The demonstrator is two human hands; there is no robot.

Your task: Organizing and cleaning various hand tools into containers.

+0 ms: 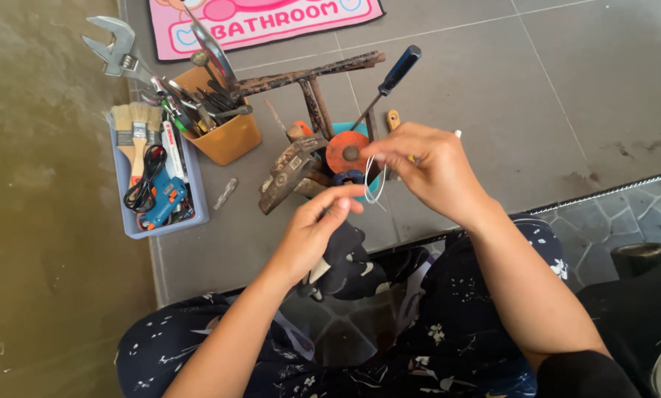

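hands: right hand (432, 171) has fingers pinched together on a thin white wire (373, 180), which is looped a few times and hangs just below the fingertips. left hand (317, 230) has thumb and fingers closed on the wire's lower end, I think, but the strand is too thin there to be sure.

where the wire is: up in the air between both hands, right over the orange disc (347, 151) and just in front of the rusty hammer head (290, 175).

open room: pretty clear grey tile to the right of the hands, out to the ribbed metal strip (610, 190). left side is crowded, with tool bins tight against each other.

edges: tile stops at a rough brownish concrete strip (43, 221) on the far left.

clutter: orange tub (231, 136) stuffed with pliers and such, adjustable wrench (117, 48) sticking out past it. grey-blue tray (161, 221) with paintbrushes (135, 129) and a blue glue gun (162, 203). screwdriver (389, 81) with a black handle leans by a rusty metal frame (308, 77).

signs: pink mat (264, 22) with white lettering at the top edge, flat on the floor.

lap: dark floral fabric (448, 332), black glove (349, 262) resting on it.
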